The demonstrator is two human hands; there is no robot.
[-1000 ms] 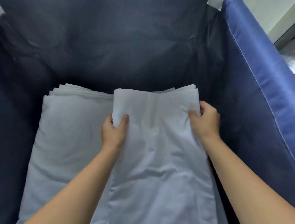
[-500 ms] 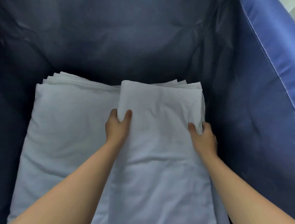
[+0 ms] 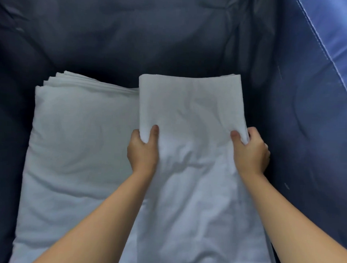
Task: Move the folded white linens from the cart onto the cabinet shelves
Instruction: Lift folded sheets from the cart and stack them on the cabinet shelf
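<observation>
Clearly the folded white linen (image 3: 191,116) being lifted lies at the right of the cart's floor, on top of more white cloth, its far end pointing to twelve o'clock. Both hands pinch it: the left hand (image 3: 143,150) grips the linen's nine o'clock edge, thumb on top and fingers tucked under, and the right hand (image 3: 250,152) does likewise at the three o'clock edge. To lift well, I judge the fingers should slide deeper beneath so all the layers come together, then both hands rise level, or the slack middle will sag and the fold will open. At nine o'clock a second stack of linens (image 3: 78,147) waits, just beside. Around them stand the dark blue fabric walls of the cart (image 3: 309,97). No label, brand or writing can be read anywhere.
</observation>
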